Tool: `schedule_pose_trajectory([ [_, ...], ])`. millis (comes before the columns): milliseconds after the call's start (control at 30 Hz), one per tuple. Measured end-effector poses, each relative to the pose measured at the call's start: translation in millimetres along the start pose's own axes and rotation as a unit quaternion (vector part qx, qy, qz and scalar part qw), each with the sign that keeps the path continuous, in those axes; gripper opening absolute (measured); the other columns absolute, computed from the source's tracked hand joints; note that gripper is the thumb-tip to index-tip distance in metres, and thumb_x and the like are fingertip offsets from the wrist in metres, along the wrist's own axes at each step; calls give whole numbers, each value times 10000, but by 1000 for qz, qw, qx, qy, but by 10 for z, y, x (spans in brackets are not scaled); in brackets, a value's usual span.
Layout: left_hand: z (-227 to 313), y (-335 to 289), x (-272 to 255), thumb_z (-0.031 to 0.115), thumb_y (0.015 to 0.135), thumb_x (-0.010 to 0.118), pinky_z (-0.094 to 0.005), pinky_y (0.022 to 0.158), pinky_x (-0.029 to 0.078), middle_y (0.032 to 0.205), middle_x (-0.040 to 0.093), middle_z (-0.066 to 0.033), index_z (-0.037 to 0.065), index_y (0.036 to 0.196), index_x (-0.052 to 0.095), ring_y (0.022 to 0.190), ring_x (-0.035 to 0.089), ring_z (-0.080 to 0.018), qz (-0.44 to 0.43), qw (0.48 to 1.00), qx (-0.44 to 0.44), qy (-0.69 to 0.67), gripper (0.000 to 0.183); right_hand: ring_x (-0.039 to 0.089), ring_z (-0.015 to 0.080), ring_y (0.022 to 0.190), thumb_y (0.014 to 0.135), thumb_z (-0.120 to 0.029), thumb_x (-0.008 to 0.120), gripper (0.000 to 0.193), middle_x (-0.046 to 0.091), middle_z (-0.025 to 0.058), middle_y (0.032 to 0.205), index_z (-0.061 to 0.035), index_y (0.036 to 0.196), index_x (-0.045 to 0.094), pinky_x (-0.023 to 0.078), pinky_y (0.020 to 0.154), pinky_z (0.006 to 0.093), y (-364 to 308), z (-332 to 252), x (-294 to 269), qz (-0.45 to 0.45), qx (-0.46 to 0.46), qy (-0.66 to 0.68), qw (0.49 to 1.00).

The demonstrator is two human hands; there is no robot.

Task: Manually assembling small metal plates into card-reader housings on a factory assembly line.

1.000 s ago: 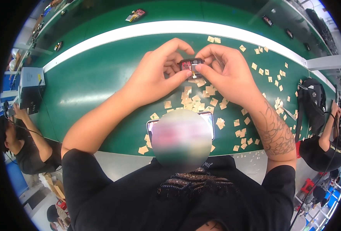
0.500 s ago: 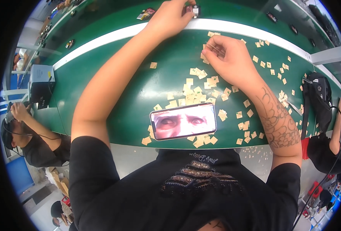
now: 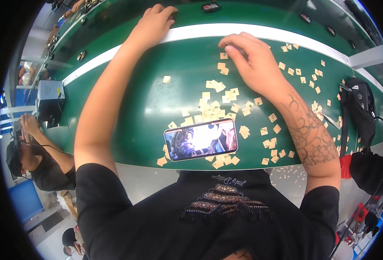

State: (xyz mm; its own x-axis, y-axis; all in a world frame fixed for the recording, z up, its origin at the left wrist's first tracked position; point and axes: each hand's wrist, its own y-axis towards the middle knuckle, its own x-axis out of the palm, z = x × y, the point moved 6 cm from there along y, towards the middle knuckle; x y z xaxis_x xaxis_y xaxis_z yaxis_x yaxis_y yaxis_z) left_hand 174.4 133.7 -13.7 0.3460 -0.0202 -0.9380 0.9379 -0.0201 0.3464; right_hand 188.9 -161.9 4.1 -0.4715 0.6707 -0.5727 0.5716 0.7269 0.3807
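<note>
My left hand (image 3: 153,27) reaches past the white rail (image 3: 200,30) over the far green surface. Its fingers curl downward and hide whatever is in or under them. Above the near green table, my right hand (image 3: 252,56) has its thumb and forefinger drawn together beside a few small cream paper squares (image 3: 221,66); what they pinch, if anything, does not show. A small dark device (image 3: 211,7) lies on the far surface, to the right of my left hand. Close to my body, a phone (image 3: 202,139) with a lit screen rests among more squares.
Many squares are scattered across the table's middle and right, near a white strip (image 3: 329,120). A black bag (image 3: 359,99) lies at the right. A pale box (image 3: 49,102) stands at the left. People sit on both sides; more devices (image 3: 305,17) lie beyond the rail.
My left hand has moved left, away from the dark device, to where a small yellow-and-red item lay, now hidden. My right hand stays nearly in place, its fingers closer together. The phone's picture has changed.
</note>
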Motion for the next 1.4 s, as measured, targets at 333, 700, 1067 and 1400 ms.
schedule_pose_trajectory([
  [333, 970, -453, -331, 42, 929, 775, -427, 1011, 558, 1238, 682, -150, 74, 1423, 628, 1116, 680, -346, -42, 938, 20, -344, 516, 601, 189, 768, 1042, -51, 632, 191, 652, 85, 976, -33, 1190, 751, 506, 728, 329, 31, 14, -3, 1, -20, 71, 997],
  [700, 1138, -941, -583, 123, 759, 938, -435, 1085, 523, 1395, 561, -141, 89, 1529, 558, 1295, 581, -345, -90, 952, 28, -290, 859, 686, 109, 948, 1005, 13, 702, 173, 708, 67, 1021, 12, 1174, 741, 564, 866, 264, -26, -27, 79, -81, 102, 168, 977],
  [1067, 1207, -943, -608, -42, 808, 810, -418, 951, 548, 1146, 659, -98, 113, 1509, 577, 1098, 629, -317, -2, 944, 72, -322, 755, 744, 251, 799, 904, 28, 779, 177, 711, 98, 902, -24, 1070, 744, 567, 671, 361, -17, -567, 166, -143, -56, -185, 971],
  [1400, 1265, -965, -649, -43, 757, 862, -439, 937, 582, 1240, 697, -136, 101, 1446, 614, 1050, 675, -327, 45, 953, 70, -292, 746, 738, 322, 823, 930, -7, 753, 145, 730, 100, 947, -42, 1065, 717, 604, 728, 392, -54, -421, 259, -95, -24, -134, 986],
])
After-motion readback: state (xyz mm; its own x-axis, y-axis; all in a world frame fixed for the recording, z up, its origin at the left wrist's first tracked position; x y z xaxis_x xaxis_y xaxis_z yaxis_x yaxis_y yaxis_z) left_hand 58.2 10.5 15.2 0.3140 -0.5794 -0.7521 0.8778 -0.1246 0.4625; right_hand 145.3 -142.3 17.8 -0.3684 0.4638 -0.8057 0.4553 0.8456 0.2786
